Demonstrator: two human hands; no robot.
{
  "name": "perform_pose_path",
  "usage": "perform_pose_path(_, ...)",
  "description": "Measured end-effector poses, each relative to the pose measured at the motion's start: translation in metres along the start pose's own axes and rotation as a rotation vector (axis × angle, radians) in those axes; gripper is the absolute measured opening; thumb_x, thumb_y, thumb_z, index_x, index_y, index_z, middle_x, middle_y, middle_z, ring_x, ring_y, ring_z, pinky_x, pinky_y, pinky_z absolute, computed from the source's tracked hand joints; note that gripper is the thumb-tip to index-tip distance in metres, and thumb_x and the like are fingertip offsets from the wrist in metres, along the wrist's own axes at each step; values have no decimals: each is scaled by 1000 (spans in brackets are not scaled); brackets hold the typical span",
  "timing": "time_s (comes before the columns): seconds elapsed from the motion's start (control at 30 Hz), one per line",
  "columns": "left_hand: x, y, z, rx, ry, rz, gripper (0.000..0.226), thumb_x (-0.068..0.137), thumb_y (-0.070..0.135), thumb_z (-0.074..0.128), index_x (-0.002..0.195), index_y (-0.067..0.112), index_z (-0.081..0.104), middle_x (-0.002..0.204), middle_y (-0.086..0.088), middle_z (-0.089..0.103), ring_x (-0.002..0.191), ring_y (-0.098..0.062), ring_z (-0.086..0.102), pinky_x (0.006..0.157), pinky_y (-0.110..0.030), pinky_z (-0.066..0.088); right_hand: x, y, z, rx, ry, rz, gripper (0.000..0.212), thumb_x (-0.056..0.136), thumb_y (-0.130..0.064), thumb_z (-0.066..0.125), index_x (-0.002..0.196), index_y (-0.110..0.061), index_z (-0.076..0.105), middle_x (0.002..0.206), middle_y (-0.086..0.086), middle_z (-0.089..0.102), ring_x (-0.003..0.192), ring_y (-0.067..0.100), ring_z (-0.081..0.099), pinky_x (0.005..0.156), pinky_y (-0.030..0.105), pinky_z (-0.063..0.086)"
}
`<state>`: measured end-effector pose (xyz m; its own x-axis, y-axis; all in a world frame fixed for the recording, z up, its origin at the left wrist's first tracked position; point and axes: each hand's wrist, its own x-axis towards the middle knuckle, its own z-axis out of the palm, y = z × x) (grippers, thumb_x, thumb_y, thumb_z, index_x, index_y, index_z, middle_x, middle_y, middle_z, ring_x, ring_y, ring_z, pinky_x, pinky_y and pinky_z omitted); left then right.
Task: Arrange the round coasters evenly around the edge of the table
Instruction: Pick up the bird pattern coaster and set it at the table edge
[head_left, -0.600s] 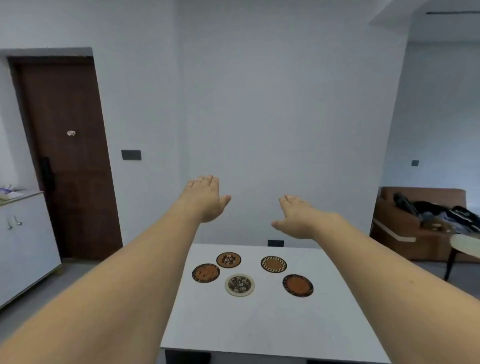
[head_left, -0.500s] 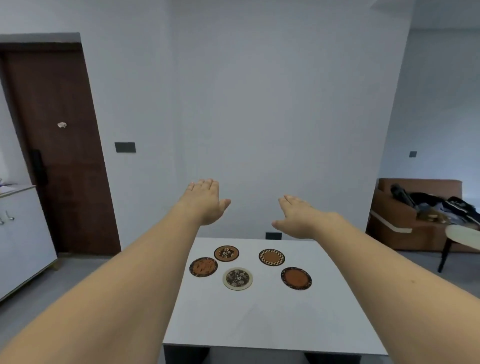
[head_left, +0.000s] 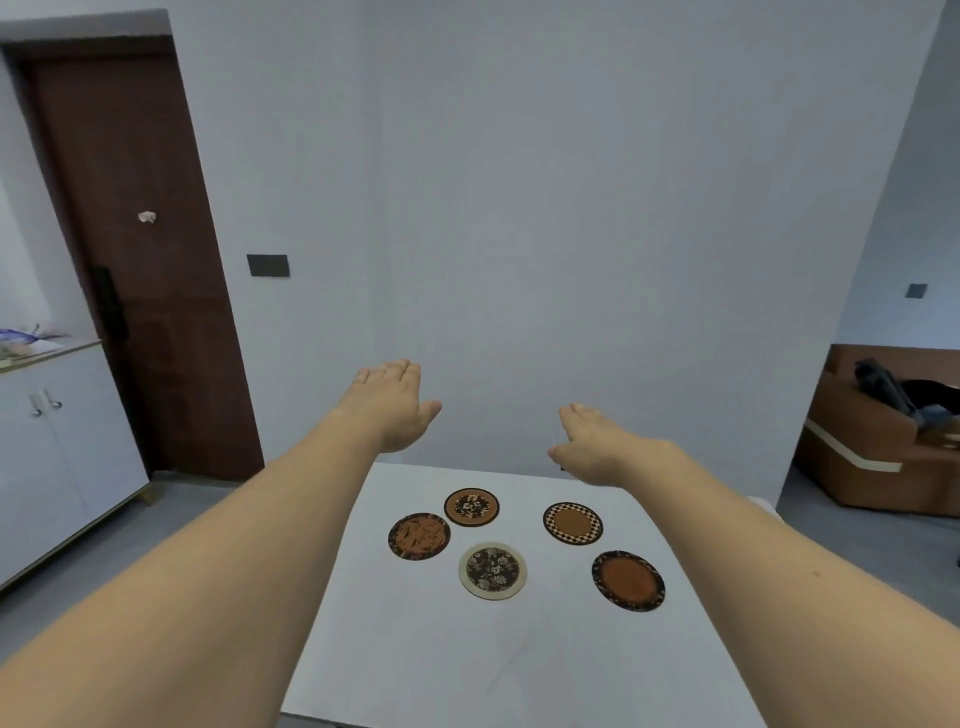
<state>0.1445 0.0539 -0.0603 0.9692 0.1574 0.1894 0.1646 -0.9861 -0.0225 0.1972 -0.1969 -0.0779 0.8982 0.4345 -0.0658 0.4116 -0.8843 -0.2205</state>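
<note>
No readable writing or brands anywhere. Five coasters on the table (head_left: 519, 665), all flat, clustered in its far half, none at an edge: floral coaster (head_left: 471, 507) nearest the far edge, checkered coaster (head_left: 573, 523) to its right, orange coaster (head_left: 418, 535) nearest the left edge, cream-rimmed coaster (head_left: 492, 570) mid-table, dark-rimmed coaster (head_left: 628, 580) toward the right edge. Left hand (head_left: 392, 410) and right hand (head_left: 589, 447) raised over the far edge, palms down, fingers extended, both empty.
</note>
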Motion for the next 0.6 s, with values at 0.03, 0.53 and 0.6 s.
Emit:
perform_pose_path(0.03,10,-7,6,-9,-16,-12,71,100,49,27,154,6,9,163,-12,10,150,-28,10,123,-43,9,13,0,6,23,-5,0,64,100,-29,32,152,-8,1,162,9,-6,149,23,-5,119,37,2)
perform_pose_path(0.53,173,-57,144,-232,-288,-34,65,100,38,37,154,13,11,162,-9,12,146,-32,24,117,-47,27,182,7,107,261,-95,103,60,100,-25,34,152,-11,8,162,3,4,148,21,5,117,37,11)
perform_pose_path(0.6,180,-63,162,-254,-314,-62,64,99,38,40,154,16,14,161,-9,17,144,-32,28,114,-45,29,196,12,118,284,-81,102,59,100,-22,34,153,-12,9,162,3,6,148,21,6,117,36,11)
